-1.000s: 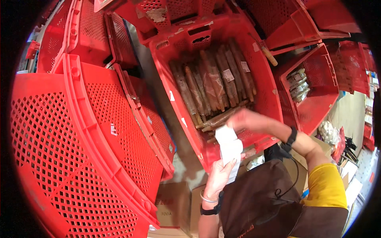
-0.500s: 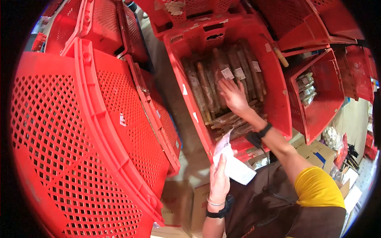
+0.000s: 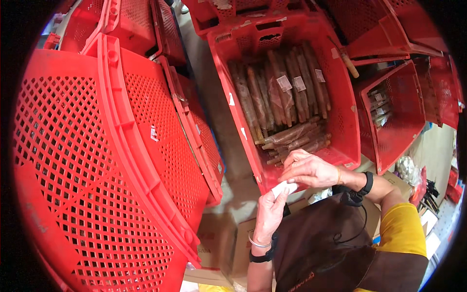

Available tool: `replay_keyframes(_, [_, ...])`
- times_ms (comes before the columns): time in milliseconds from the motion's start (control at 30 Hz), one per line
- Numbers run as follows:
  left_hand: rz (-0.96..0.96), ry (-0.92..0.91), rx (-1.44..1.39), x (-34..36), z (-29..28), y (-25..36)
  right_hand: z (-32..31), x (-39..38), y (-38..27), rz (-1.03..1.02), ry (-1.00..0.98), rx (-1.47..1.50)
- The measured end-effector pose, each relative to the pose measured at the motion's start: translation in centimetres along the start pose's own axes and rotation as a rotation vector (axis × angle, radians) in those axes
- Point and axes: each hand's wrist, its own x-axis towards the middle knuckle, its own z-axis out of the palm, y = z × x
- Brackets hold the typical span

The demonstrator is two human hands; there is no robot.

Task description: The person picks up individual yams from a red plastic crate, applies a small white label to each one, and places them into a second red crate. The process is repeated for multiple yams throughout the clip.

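In the lower middle of the frame, the left hand [image 3: 271,212] has its thumb and fingers closed on a small piece of white paper [image 3: 281,189]. Just above and to the right, the right hand [image 3: 311,171] has its fingers bent, tips at the paper; I cannot tell whether they pinch it. Beyond, at upper centre, a red crate [image 3: 346,129] holds long brown wrapped bundles [image 3: 273,100], mostly side by side, several lying crosswise at the near end. Three bear white labels [image 3: 299,83]. Red perforated baskets [image 3: 146,114] fill the left.
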Motion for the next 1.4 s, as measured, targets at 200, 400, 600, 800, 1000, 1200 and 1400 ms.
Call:
replay_keyframes(200, [-0.119, -0.206, 0.037, -0.7, -1.1, -0.6, -0.6, 6.6, 10.4, 0.461, 0.236, 0.77])
replay_keyframes(400, [-0.162, -0.05, -0.278, -3.2, -0.7, -3.2, 3.7, 19.4, 18.8, 0.584, 0.677, -0.74])
replay_keyframes(600, [-0.096, 0.071, -0.416, -5.2, -1.4, -2.5, 7.4, 13.7, 16.2, 0.518, 0.227, -0.747])
replay_keyframes(800, [0.098, 0.091, -0.494, -2.9, -0.7, -1.8, 3.5, 1.3, 3.1, 0.446, 0.35, 0.536])
replay_keyframes(1000, [0.034, 0.213, -0.35, -2.3, 1.5, 0.5, 1.4, -2.0, 1.4, 0.198, 0.331, 0.364])
replay_keyframes(1200, [0.035, 0.41, -0.298, -4.4, 2.2, -2.1, 4.5, -6.0, 10.2, 0.295, 0.102, -0.146])
replay_keyframes(1400, [0.006, 0.411, -0.34, -2.8, 5.5, -3.2, 4.3, -1.8, 19.7, 0.358, 0.405, -0.589])
